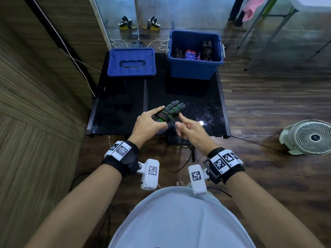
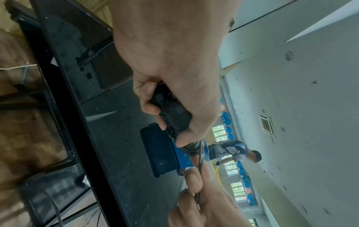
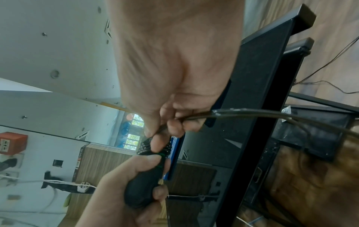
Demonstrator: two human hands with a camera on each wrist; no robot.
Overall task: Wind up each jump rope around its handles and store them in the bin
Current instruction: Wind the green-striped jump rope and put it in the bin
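Black glass table (image 1: pixel 206 108) carries a blue bin (image 1: pixel 195 68) at its far right, wound ropes (image 1: pixel 197 52) inside, and the blue lid (image 1: pixel 131 62) lying far left; above the near edge the left hand (image 1: pixel 149 125) grips the paired jump rope handles (image 1: pixel 172 109), cord coiled around them; the right hand (image 1: pixel 190 128) pinches the loose cord end (image 3: pixel 252 112) just beside the coil.
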